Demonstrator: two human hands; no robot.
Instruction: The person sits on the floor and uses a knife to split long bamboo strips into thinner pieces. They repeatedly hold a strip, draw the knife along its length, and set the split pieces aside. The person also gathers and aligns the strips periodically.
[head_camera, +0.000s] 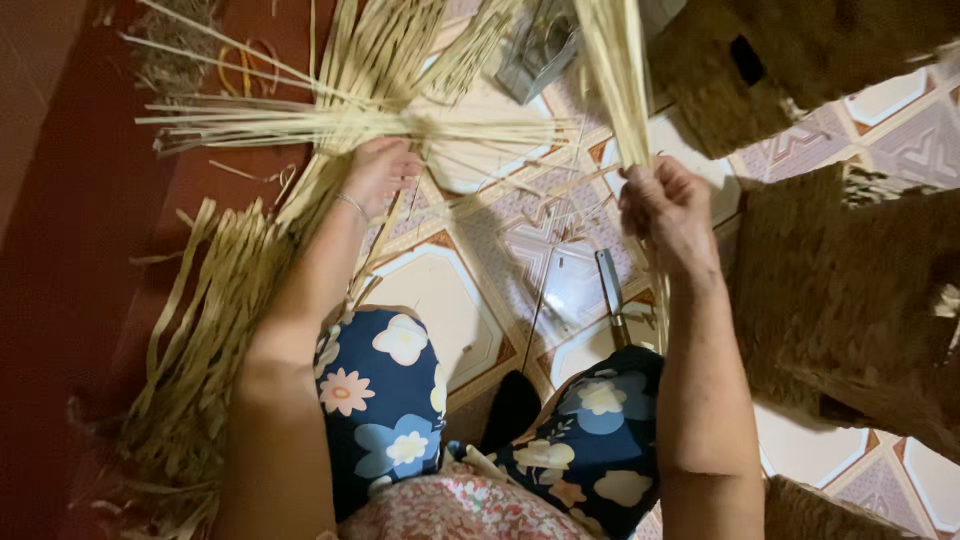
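On the patterned floor tiles (440, 290), seen from above the person's knees:

Right hand: the right hand (668, 212), at about 2 o'clock from the lap, is clenched around a tight bundle of pale straw-coloured dried grass strands (612, 70).

Left hand: the left hand (380, 172), at about 11 o'clock, rests on a loose sheaf of flat pale-yellow dried fibre strips (330, 125); its fingers curl down into the strips, though whether they pinch any cannot be told.

Where the bundle is: it rises out of the right fist towards 12 o'clock, off the top edge of the view, with a few thin tails hanging below the fist.

Long axis: nearly straight, running 6 to 12 o'clock with a slight lean towards 11.

The sheaf's lie: one layer runs 9 to 3 o'clock across another that slants from 7 to 1 o'clock, and they cross just beyond the left hand.

Handling, judged: the strands look very light, dry and springy, stiff along their length but prone to splay and slip if held loosely; single strands would likely crease or snap if bent sharply.

Where to hold, judged: gathered in a full fist low on the bundle, as it is now, so the strands stay together.

Nearby: a dark-handled knife with a flat metal blade (611, 300) lies on the tiles at 1 o'clock from the lap, and brown woven mats (840, 290) lie at 3 o'clock.
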